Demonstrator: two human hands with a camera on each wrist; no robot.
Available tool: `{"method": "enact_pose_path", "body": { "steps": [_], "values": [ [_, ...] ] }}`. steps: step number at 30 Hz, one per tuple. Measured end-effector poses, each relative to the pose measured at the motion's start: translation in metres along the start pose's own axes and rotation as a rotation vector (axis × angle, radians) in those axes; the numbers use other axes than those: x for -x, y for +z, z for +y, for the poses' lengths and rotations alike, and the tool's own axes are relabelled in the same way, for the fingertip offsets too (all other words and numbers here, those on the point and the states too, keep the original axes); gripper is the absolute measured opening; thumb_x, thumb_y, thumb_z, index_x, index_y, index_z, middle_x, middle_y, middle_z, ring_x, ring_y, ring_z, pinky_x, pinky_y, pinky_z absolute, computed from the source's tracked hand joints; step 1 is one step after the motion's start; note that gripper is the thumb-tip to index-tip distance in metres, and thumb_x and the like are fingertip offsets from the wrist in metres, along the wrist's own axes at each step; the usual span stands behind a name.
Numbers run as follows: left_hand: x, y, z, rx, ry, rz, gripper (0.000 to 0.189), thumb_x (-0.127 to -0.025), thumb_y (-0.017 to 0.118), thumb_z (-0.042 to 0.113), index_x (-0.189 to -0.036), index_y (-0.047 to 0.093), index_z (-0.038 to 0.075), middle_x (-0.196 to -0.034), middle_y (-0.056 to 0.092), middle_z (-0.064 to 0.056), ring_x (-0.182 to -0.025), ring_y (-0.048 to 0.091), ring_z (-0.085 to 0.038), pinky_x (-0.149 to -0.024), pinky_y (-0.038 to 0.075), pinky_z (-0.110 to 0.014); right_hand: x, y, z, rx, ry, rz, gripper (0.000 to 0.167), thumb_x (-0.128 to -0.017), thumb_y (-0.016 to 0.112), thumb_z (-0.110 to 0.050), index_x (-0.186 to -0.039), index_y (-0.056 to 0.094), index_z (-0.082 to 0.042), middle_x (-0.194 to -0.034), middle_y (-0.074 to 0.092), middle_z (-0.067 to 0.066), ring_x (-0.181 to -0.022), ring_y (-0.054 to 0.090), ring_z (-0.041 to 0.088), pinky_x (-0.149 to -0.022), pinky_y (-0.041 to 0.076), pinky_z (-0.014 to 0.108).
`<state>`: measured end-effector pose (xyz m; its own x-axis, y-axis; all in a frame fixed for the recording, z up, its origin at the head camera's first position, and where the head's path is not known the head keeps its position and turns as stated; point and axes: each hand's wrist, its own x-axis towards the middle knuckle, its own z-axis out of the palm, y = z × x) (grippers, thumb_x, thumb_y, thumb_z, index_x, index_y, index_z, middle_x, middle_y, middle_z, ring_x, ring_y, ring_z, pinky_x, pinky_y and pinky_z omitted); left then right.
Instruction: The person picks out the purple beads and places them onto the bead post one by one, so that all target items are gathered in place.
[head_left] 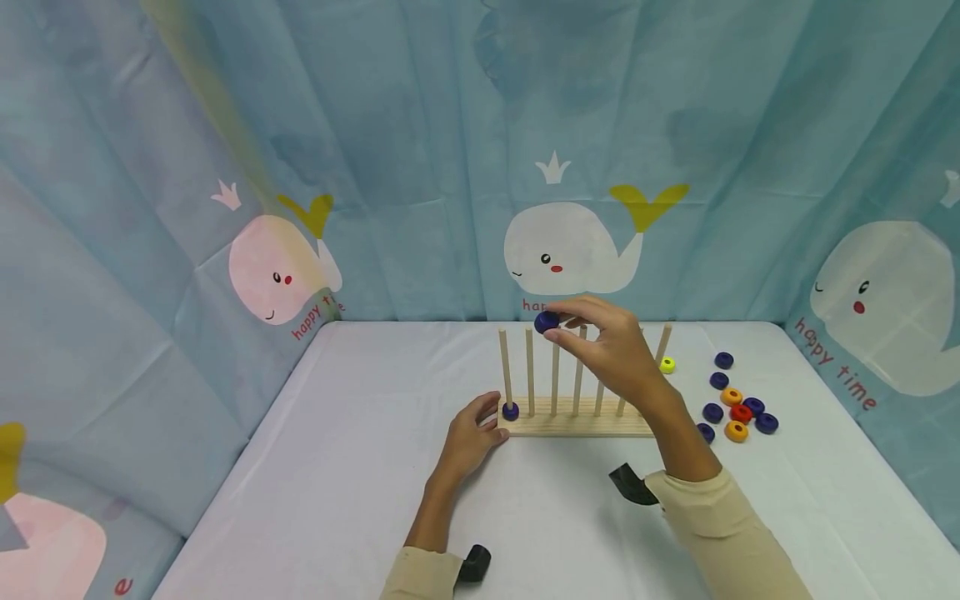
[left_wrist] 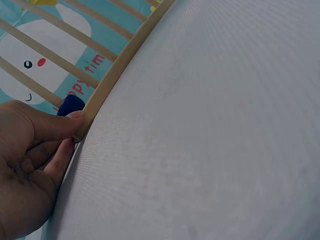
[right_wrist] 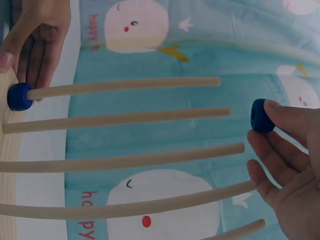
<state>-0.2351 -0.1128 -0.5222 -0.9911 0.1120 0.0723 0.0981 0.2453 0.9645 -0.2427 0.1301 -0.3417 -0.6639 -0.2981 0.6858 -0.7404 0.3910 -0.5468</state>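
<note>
My right hand pinches a dark blue ring bead between thumb and fingers, above the wooden peg rack. In the right wrist view this held bead is just off the free ends of the pegs, touching none, with its hole partly visible. At the rack's left end, my left hand grips the base, thumb on one side and fingers on the other. Another blue bead sits at the foot of the leftmost peg, beside the left hand. My right hand hides parts of the right-hand pegs.
Loose beads lie on the white table right of the rack: several blue ones, two orange ones and a red one. A yellow bead shows behind the rack's right end. A whale-print curtain hangs behind.
</note>
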Motion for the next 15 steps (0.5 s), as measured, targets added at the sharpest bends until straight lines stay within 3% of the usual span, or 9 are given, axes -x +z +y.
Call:
{"method": "enact_pose_path", "body": {
  "steps": [6,12,15],
  "values": [
    [0.000,-0.001,0.001,0.001,0.000,-0.001,0.066,-0.090,0.074,-0.010,-0.152,0.053,0.000,-0.154,0.057,-0.020,-0.144,0.054,-0.036,-0.108,0.056,-0.024,-0.003,0.008,0.000,0.007,0.015,-0.002,0.035,-0.092,0.084,-0.010,-0.126,0.077,-0.009,-0.117,0.077,0.003,-0.102,0.070,0.023,-0.075,0.055,0.022],
    [0.001,-0.001,0.001,-0.004,0.001,-0.004,0.066,-0.090,0.074,-0.009,-0.152,0.053,0.000,-0.154,0.057,-0.020,-0.144,0.055,-0.036,-0.108,0.056,-0.024,-0.009,0.017,-0.001,-0.005,-0.015,-0.012,0.035,-0.091,0.084,-0.008,-0.125,0.076,-0.005,-0.116,0.078,0.005,-0.106,0.072,0.021,-0.087,0.058,0.029],
    [0.001,-0.001,0.001,-0.006,0.003,-0.007,0.066,-0.090,0.073,-0.009,-0.152,0.052,-0.001,-0.154,0.057,-0.020,-0.144,0.055,-0.036,-0.109,0.056,-0.024,-0.010,0.022,-0.001,0.004,-0.012,-0.019,0.035,-0.091,0.084,-0.009,-0.125,0.076,-0.005,-0.119,0.078,0.007,-0.106,0.072,0.022,-0.086,0.060,0.038]
  ]
}}
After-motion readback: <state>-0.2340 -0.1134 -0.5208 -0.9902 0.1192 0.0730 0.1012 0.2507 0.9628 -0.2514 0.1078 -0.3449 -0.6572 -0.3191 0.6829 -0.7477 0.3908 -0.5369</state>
